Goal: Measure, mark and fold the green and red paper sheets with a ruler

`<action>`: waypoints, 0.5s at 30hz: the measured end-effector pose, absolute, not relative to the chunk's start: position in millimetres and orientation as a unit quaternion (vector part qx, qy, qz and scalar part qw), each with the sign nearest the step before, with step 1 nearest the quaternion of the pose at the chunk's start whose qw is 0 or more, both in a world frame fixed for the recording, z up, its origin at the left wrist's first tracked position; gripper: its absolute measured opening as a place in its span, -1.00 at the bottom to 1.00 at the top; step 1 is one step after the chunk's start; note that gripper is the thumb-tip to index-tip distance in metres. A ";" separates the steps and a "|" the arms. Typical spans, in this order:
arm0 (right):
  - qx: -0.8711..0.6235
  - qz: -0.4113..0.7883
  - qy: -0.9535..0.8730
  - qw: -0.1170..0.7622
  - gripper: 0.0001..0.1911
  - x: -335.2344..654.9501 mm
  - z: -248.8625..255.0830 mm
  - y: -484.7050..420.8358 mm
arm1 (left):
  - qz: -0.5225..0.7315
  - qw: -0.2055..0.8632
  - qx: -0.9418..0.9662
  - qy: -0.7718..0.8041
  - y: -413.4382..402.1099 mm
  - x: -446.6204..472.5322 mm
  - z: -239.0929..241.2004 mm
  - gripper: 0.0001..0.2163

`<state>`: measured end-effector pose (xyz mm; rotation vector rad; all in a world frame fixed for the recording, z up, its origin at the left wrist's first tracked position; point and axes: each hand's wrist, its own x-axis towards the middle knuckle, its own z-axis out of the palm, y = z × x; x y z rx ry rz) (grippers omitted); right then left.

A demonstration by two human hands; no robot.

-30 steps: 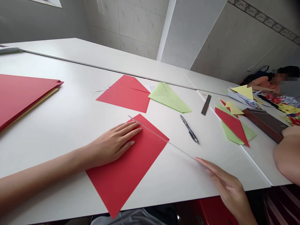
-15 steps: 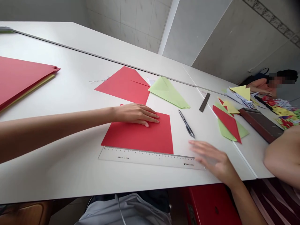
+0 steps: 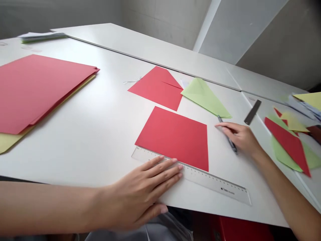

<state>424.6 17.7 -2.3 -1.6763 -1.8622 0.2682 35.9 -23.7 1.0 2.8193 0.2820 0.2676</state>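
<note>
My left hand [image 3: 147,192] lies flat with fingers stretched out, its fingertips on the clear plastic ruler [image 3: 200,175]. The ruler runs along the near edge of a red sheet of paper [image 3: 175,137], which lies flat on the table. To the right of that sheet, my right hand [image 3: 239,135] has its fingers closed around a pen [image 3: 232,144]. The pen still rests at the table surface, its far end close to a folded light green paper [image 3: 204,95]. Another red paper [image 3: 156,87], with a slit or fold line, lies beyond the sheet.
At left is a stack of large red and yellow paper [image 3: 45,90], with a pile of white sheets [image 3: 41,36] behind it. A dark flat strip [image 3: 252,112] lies at right, near red, green and yellow paper pieces [image 3: 288,144]. The white table's near edge [image 3: 225,216] runs below the ruler.
My left hand has moved from the red sheet down onto the ruler. My right hand has gone from the ruler's right end up to the pen and closed on it. The view has swung left.
</note>
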 end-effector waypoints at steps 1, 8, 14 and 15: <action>-0.621 0.124 -0.697 0.336 -0.71 424.8 -1.2 15.6 | 0.080 0.158 0.979 0.106 -26.2 32.3 -0.2 -0.30; -0.497 0.332 -0.705 0.382 -0.93 356.6 11.1 1.8 | 0.084 0.211 0.968 0.103 -20.0 33.5 0.1 -0.39; -0.389 0.262 -0.867 0.169 -0.88 298.2 0.7 2.0 | 0.080 0.219 0.971 0.050 1.6 43.2 9.0 -0.40; -0.388 0.252 -0.872 0.162 -0.90 297.9 -2.0 3.5 | 0.079 0.219 0.971 0.052 4.6 43.3 9.4 -0.41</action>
